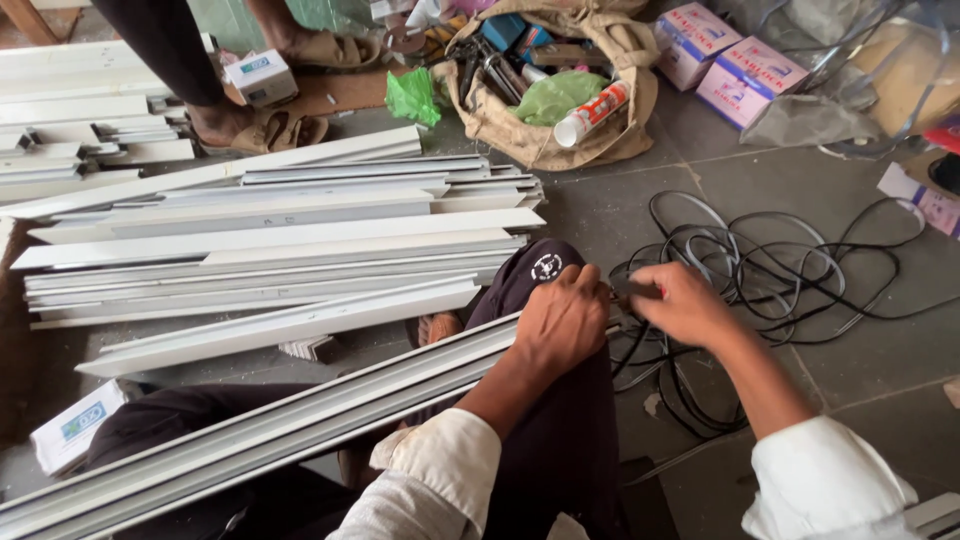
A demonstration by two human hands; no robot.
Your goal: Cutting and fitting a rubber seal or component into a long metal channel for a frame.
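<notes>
Long white aluminium channel (300, 420): lying diagonally across the lap, near end under the left hand (562, 322), clenching it; right hand (680, 302) alongside, pinching black rubber gasket cord (760, 265).

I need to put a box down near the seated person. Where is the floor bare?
Bare grey tile lies right of the black cable tangle, and a smaller patch sits between the white profile stack and the cables. The top edge is crowded with the tool bag and cartons.

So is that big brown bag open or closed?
Open. The tan cloth bag gapes at its top, and you can see a white tube, a green plastic bag and tools inside.
</notes>
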